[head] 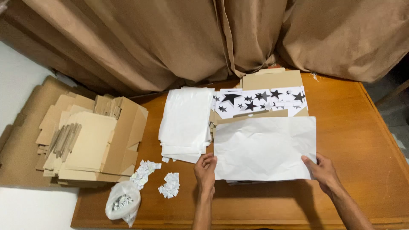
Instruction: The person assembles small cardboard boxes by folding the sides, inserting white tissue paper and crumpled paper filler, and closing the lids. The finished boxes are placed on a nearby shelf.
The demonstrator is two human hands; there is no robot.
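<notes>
1. Head view: white tissue sheet (264,147) lies over an open star-printed box (260,101), centre of the wooden table (362,140).
2. Left hand (205,170) and right hand (322,169) pinch its lower corners.
3. Flattened cardboard boxes (91,140) are stacked at left.

Head camera — looks steeply down, close over wooden table (366,140).
</notes>
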